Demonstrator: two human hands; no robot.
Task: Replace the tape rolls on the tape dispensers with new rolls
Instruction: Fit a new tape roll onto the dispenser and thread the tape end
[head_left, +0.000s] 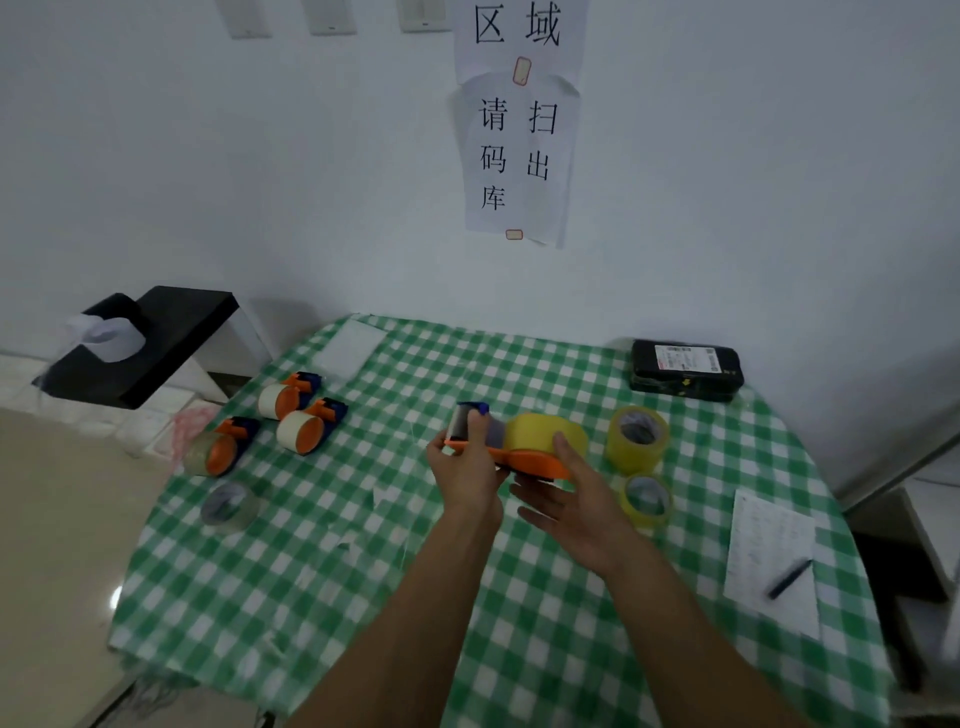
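Observation:
An orange and blue tape dispenser (524, 460) with a yellow tape roll (540, 434) mounted on it is held above the middle of the table. My left hand (465, 462) grips its front end near the blue cutter, thumb on top. My right hand (574, 499) cups the dispenser's underside and rear, with its thumb lying against the yellow roll. Two loose yellow rolls (638, 439) (645, 500) lie to the right. Three more dispensers (291, 397) (310, 427) (221, 449) lie at the left, and a clear roll (228, 506) lies in front of them.
The table carries a green checked cloth (322, 587). A black box (685, 369) sits at the back right. A sheet of paper (771, 553) with a pen (789, 578) lies at the right edge. A black stand (145, 345) is beyond the left edge, by the wall.

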